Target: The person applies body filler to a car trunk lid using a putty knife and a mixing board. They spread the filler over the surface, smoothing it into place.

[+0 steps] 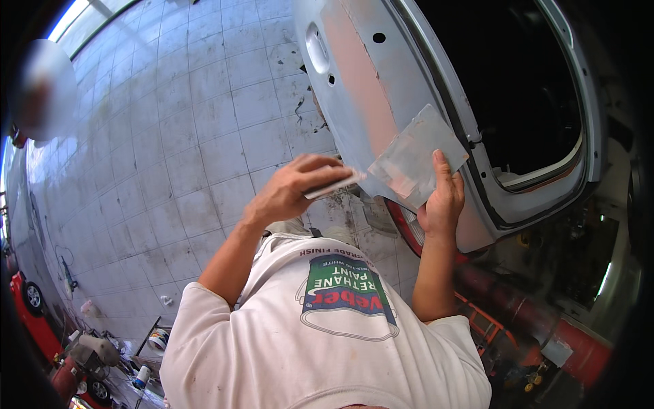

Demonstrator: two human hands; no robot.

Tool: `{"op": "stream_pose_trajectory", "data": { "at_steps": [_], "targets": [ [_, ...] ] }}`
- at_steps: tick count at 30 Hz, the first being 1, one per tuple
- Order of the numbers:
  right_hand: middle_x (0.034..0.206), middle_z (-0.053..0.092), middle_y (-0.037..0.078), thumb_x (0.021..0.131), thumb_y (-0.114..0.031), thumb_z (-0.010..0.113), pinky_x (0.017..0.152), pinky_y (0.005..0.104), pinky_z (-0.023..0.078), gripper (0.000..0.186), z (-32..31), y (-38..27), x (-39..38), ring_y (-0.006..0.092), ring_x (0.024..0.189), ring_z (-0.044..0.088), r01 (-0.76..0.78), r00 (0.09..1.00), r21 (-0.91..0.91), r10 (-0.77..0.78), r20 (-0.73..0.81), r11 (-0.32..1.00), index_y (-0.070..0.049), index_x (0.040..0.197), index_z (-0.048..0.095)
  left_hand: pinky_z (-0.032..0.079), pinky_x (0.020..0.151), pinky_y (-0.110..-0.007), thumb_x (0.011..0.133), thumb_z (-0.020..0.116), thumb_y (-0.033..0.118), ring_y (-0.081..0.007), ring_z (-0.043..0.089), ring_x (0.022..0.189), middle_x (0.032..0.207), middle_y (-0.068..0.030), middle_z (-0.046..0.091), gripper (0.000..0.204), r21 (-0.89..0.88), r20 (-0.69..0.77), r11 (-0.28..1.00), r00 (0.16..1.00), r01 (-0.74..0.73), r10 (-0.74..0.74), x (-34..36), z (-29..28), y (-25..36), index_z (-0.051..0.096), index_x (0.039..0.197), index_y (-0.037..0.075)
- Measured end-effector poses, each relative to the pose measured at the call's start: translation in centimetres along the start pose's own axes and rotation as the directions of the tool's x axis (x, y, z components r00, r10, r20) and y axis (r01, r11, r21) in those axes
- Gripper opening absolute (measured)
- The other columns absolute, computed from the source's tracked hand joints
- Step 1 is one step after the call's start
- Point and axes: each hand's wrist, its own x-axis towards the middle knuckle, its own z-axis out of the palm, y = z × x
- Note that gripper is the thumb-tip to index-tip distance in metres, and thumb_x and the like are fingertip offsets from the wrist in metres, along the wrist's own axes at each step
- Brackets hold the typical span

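My left hand [300, 185] is closed around a thin, flat putty spreader [335, 185], with its far edge close to the left corner of a mixing board. My right hand [443, 198] grips this rectangular grey board [414, 151] by its near right side, thumb on top. Pinkish filler is smeared over part of the board, which is tilted in front of the car body. Behind it stands a grey car body panel [412, 75] with a long band of pink filler [359, 71]. The board covers the lower end of that band.
A dark window opening [521, 88] lies in the car body at the right. Grey tiled floor [197, 109] spreads to the left. A red car [30, 320], a compressor-like machine [88, 358] and a red cylinder [579, 347] stand around the lower sides.
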Motion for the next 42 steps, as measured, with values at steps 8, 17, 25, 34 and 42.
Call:
{"op": "stream_pose_trajectory", "data": {
  "at_steps": [8,17,25,34,42],
  "targets": [
    [0.130,0.073,0.022,0.105,-0.018,0.062,0.106,0.0511,0.060,0.041,0.7,4.8,-0.2,0.0332,0.119,0.074,-0.534,0.838,0.603,0.272,0.474,0.593,0.007,0.138,0.063,0.052,0.116,-0.055,0.091,0.083,0.013,-0.0386,0.058,0.140,0.145,-0.0115,0.063,0.055,-0.040,-0.127,0.937,0.932,-0.346,0.339,4.1,-2.5,2.4,0.074,0.144,0.025],
    [0.126,0.074,0.015,0.102,-0.009,0.072,0.103,0.0430,0.058,0.037,5.1,-1.0,1.6,0.0258,0.112,0.073,0.174,0.956,-0.501,-0.024,0.291,0.848,0.004,0.136,0.067,0.057,0.105,-0.048,0.077,0.083,0.001,-0.0278,0.066,0.129,0.137,-0.0011,0.073,0.065,0.232,-0.034,0.926,0.949,-0.297,0.312,5.6,-6.7,0.1,0.079,0.133,0.033],
    [0.126,0.074,0.011,0.101,-0.008,0.075,0.101,0.0352,0.055,0.038,3.1,-3.5,1.6,0.0231,0.109,0.072,0.076,0.997,-0.397,-0.077,0.014,0.915,0.002,0.137,0.068,0.058,0.108,-0.042,0.103,0.065,0.000,-0.0294,0.070,0.125,0.138,-0.0069,0.073,0.044,-0.154,-0.386,0.979,0.920,-0.131,0.063,15.8,-10.9,-14.9,0.075,0.140,0.020],
    [0.104,0.078,0.025,0.102,-0.029,0.072,0.092,0.0424,0.056,0.040,-4.3,0.6,-2.5,0.0333,0.098,0.076,-0.207,0.845,-0.935,0.535,-0.023,0.287,0.007,0.119,0.075,0.060,0.100,-0.043,0.102,0.068,0.010,-0.0310,0.073,0.117,0.133,-0.0058,0.075,0.035,0.124,-0.652,0.992,0.756,0.036,0.054,26.1,-6.7,-17.0,0.078,0.135,0.021],
    [0.110,0.072,0.040,0.096,-0.044,0.071,0.093,0.0517,0.055,0.060,-14.9,8.3,-7.8,0.0496,0.109,0.074,-0.412,0.641,-0.881,0.613,-0.461,-0.232,0.013,0.112,0.074,0.061,0.100,-0.041,0.103,0.069,0.008,-0.0323,0.074,0.117,0.137,-0.0085,0.073,0.038,0.193,-0.589,0.979,0.790,-0.070,0.172,28.4,-12.5,-18.8,0.074,0.140,0.015]
  ]
}}
